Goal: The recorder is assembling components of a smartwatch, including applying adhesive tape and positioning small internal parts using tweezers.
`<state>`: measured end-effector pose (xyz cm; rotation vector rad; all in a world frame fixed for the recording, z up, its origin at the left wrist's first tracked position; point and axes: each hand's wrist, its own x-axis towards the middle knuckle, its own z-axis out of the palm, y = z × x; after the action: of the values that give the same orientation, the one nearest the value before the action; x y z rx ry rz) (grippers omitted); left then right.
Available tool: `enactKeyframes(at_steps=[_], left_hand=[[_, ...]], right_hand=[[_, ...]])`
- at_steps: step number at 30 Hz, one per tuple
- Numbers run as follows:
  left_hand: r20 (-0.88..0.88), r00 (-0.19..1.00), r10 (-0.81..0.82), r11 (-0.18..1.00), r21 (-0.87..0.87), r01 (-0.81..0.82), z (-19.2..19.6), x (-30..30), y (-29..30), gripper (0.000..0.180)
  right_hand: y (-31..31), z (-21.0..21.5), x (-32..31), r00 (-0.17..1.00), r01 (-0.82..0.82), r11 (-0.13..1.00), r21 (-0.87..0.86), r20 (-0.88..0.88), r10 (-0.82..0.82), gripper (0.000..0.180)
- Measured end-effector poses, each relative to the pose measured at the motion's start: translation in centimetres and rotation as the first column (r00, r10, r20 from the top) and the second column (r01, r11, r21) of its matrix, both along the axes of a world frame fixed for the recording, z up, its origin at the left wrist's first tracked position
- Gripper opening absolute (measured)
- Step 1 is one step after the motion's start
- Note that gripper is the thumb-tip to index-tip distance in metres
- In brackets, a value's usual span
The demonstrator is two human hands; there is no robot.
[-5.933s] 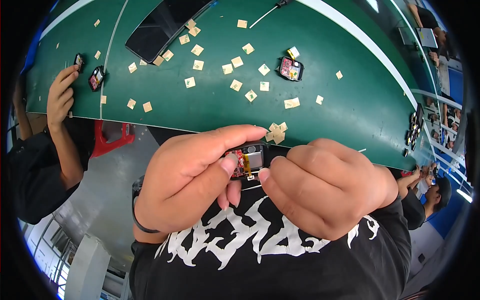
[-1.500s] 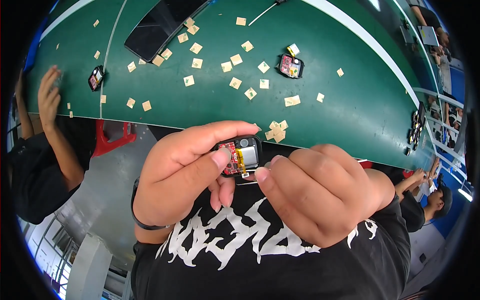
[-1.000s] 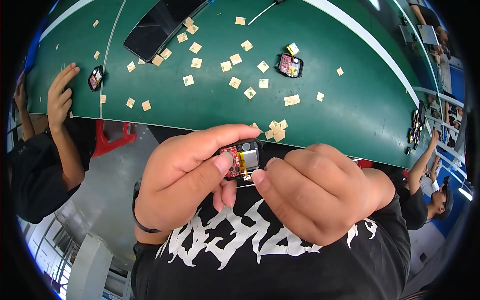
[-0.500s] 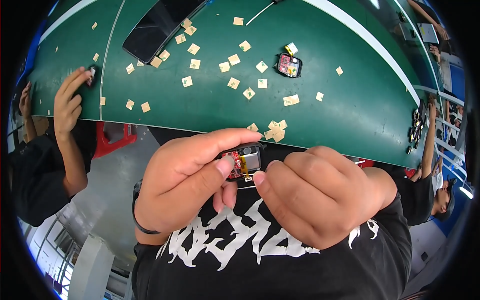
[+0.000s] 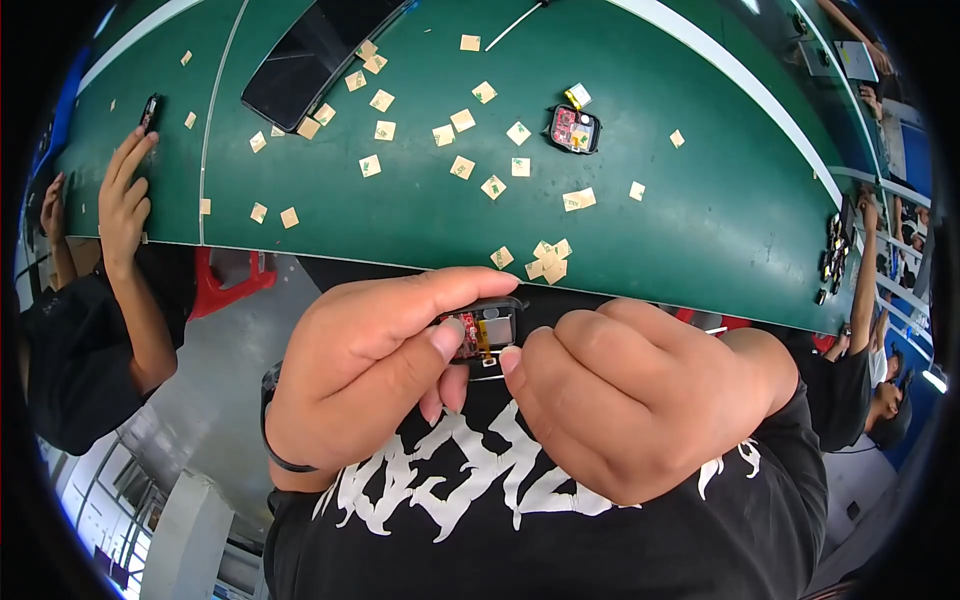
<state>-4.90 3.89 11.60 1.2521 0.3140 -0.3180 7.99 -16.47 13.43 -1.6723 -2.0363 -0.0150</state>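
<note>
My left hand (image 5: pixel 365 370) holds a small black device case (image 5: pixel 512 322) in front of my chest, with the thumb across its face and the fingers round its edge. Inside the open case show a red circuit board (image 5: pixel 468 345), a silvery block and a yellow-orange flex strip (image 5: pixel 489 338). Close to the case's right side, my right hand (image 5: pixel 630 400) is closed in a pinch, its thumb tip near the end of the strip. A thin pale rod-like edge shows under the case; whatever the right fingers hold is hidden.
On the green table (image 5: pixel 380 220) lie several tan adhesive squares (image 5: pixel 462 167), a black phone-like slab (image 5: pixel 310 65), a screwdriver (image 5: pixel 515 25) and another opened device (image 5: pixel 574 130). A co-worker's hand (image 5: pixel 124 200) touches a small dark device at left. Dark parts (image 5: pixel 832 255) cluster at right.
My hands and the case have shifted slightly left and down in view, the grip unchanged. The co-worker's hand at left now has its dark device farther up the table.
</note>
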Motion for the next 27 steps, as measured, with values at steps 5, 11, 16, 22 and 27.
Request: enactKeyframes(at_steps=[5,11,16,22,27], left_hand=[[0.06,0.998,-0.018,0.999,0.042,0.016,-0.1,-0.1,-0.1,0.038],[0.083,0.996,-0.028,0.995,0.102,0.019,-0.1,0.1,-0.3,0.039],[0.107,0.994,-0.037,0.992,0.121,0.024,-1.1,0.3,-0.6,0.04],[0.039,0.996,0.078,0.994,0.08,-0.08,-1.2,0.5,-1.3,0.042],[0.022,0.981,0.191,0.974,0.117,-0.193,-0.6,-0.2,-0.8,0.036]], right_hand=[[-0.1,-0.1,0.0,1.0,0.009,1.0,0.014,0.008,-0.009,0.016],[-0.3,0.0,0.1,1.0,0.007,1.0,-0.016,-0.028,-0.008,0.013],[-0.5,-0.4,0.1,1.0,0.007,0.999,-0.04,-0.005,-0.008,0.01],[-0.5,-0.3,0.7,0.998,0.056,0.996,-0.074,0.005,-0.055,0.017],[-0.8,-1.2,1.8,0.968,0.235,0.971,0.05,-0.102,-0.229,0.024]])
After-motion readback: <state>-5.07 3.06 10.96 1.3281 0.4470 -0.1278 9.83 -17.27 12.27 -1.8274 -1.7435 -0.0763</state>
